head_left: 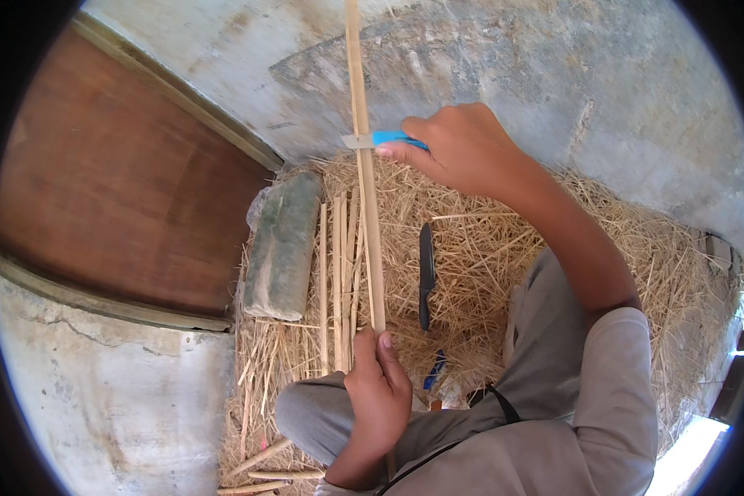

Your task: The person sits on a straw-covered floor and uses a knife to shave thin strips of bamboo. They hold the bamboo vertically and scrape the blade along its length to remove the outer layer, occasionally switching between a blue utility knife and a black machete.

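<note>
A long, pale bamboo strip runs upright from my lap toward the wall, past the top of the view. Near its lower end, my left hand is closed round it, thumb and fingers pinching the sides. Farther up, my right hand grips the blue handle of a knife. Its short metal blade lies crosswise against the strip. Between my legs and the wall, a black knife rests on the shavings. Several thin bamboo strips lie side by side, left of the one I hold.
A grey stone-like block sits on the left, near a brown door panel. Shavings cover the ground up to the weathered wall. A small blue object lies near my lap. More sticks are at the lower left.
</note>
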Available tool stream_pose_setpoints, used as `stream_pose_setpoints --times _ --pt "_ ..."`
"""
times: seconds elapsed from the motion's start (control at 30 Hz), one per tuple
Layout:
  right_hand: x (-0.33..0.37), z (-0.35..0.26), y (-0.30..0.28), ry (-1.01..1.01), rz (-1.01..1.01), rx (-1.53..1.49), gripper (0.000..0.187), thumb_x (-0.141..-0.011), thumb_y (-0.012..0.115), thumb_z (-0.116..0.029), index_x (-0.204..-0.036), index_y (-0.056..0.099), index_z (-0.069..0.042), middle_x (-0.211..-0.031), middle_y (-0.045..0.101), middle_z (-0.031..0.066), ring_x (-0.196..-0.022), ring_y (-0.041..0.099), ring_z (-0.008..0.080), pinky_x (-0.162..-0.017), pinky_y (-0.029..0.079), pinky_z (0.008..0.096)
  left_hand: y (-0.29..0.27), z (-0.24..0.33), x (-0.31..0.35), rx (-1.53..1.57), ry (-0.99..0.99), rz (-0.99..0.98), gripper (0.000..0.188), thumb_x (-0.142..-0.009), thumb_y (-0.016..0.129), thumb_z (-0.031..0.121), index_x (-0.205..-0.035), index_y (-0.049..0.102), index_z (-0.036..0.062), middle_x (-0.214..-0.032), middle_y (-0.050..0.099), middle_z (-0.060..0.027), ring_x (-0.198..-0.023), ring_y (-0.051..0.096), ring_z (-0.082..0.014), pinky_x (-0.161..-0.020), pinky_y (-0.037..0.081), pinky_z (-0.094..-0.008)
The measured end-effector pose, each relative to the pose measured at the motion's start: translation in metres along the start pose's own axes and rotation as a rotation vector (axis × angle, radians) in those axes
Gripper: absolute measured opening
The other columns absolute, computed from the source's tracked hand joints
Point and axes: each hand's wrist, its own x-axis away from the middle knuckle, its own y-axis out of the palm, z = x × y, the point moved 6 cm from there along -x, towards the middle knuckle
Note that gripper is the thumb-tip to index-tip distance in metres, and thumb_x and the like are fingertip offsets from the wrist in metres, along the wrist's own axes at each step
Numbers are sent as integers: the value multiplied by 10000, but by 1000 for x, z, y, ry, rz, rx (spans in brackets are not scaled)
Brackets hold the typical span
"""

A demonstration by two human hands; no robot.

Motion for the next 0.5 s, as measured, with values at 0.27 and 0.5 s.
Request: stream_pose_setpoints --times 0.27,0.5 --pt "-32 71 4 267 182 263 622 -1033 428 -588 -798 700 -80 -598 602 78 -560 604 190 -475 423 354 10 2 10 -11 11 -111 125 -1056 512 124 -1114 534 15 -673 603 -160 -555 644 -288 -494 466 -363" --pt "0 114 -37 381 303 -274 745 -1007 361 -694 -736 621 -51 -576 504 59 -561 518 185 -550 475 379 30 -4 21 84 50 -203 163 -1057 507 124 -1162 534 3 -643 564 -168 -533 612 -299 -487 447 -384"
